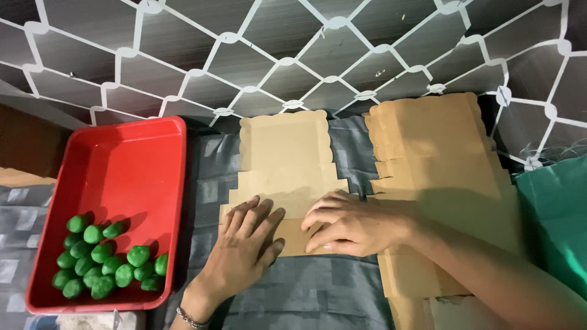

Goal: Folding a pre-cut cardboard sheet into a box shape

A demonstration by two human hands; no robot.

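A flat, unfolded brown cardboard box blank [286,160] with scalloped edges lies on the grey patterned cloth in front of me. My left hand [244,247] rests flat on its near part, fingers spread and pointing away. My right hand [348,223] lies palm down beside it, fingers pointing left and pressing on the same near flap. Neither hand grips anything. A bracelet sits on my left wrist.
A red plastic tray [131,165] at the left holds several green balls [104,260] in its near end. A stack of more cardboard blanks [428,146] lies at the right, under my right forearm. Teal cloth [556,208] is at the far right; a white lattice panel stands behind.
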